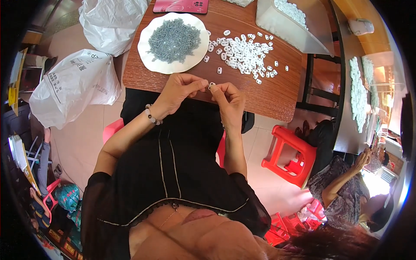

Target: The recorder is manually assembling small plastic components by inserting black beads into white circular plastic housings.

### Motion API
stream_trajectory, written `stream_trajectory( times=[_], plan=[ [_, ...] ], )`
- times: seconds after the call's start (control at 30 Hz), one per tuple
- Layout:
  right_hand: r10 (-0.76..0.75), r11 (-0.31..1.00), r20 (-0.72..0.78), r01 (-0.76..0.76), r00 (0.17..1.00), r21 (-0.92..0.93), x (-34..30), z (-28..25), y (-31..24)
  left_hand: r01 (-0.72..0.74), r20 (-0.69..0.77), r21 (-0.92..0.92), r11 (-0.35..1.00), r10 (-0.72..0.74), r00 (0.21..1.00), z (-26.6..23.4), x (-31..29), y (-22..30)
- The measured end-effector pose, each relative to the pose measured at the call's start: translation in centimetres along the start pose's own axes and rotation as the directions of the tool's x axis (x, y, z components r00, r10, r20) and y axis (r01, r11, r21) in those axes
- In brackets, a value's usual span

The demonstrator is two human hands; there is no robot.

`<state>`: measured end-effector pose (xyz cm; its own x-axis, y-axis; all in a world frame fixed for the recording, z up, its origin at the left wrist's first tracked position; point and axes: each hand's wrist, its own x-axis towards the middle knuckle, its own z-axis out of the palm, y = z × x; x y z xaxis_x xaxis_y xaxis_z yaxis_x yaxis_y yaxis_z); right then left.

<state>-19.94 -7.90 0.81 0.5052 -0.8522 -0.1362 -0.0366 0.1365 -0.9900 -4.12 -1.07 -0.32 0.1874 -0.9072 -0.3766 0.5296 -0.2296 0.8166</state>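
Just off the near edge of the wooden table, my two hands meet, fingertips close together. My right hand (231,102) pinches a small white two-holed plastic piece (212,84) between thumb and forefinger. My left hand (180,92), with a beaded bracelet on its wrist, has thumb and forefinger pressed together beside that piece; what they hold, if anything, is too small to make out. Beyond my left hand is a white scalloped plate (148,58) heaped with small grey rod-shaped pieces (174,41). Many loose white two-holed pieces (245,53) lie spread over the table beyond my right hand.
A pale bin (277,27) with more white pieces stands at the table's far right; a pink phone (180,5) lies at the far edge. White bags (78,84) sit on the left. To the right are a red stool (288,156) and a seated person (342,190) at another table.
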Motion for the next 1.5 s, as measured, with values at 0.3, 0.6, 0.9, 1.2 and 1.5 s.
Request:
stream_trajectory(
  times=[0.3,0.6,0.9,1.2,1.5],
  plan=[
    [-0.022,0.999,0.012,0.023,1.000,-0.023,0.00,-0.08,0.02,0.087,-0.003,-0.056,0.995,-0.088,0.996,0.00,0.10,-0.40],
    [-0.008,0.999,0.009,0.009,1.000,-0.048,-0.02,-0.13,0.33,0.081,-0.003,-0.050,0.995,-0.082,0.997,-0.19,0.21,-0.84],
    [0.004,0.999,-0.050,-0.007,0.999,-0.053,0.12,-0.26,0.09,0.076,-0.006,-0.075,0.994,-0.077,0.997,0.50,0.02,-0.85],
    [-0.003,1.000,-0.061,0.002,0.998,-0.020,-0.04,-0.41,-0.19,0.051,-0.010,-0.043,0.998,-0.051,0.999,0.54,0.16,-0.36],
    [-0.011,1.000,-0.036,0.010,0.999,-0.027,-0.01,-0.44,0.21,0.073,-0.003,-0.070,0.995,-0.073,0.997,0.68,0.19,-0.55]
  ],
)
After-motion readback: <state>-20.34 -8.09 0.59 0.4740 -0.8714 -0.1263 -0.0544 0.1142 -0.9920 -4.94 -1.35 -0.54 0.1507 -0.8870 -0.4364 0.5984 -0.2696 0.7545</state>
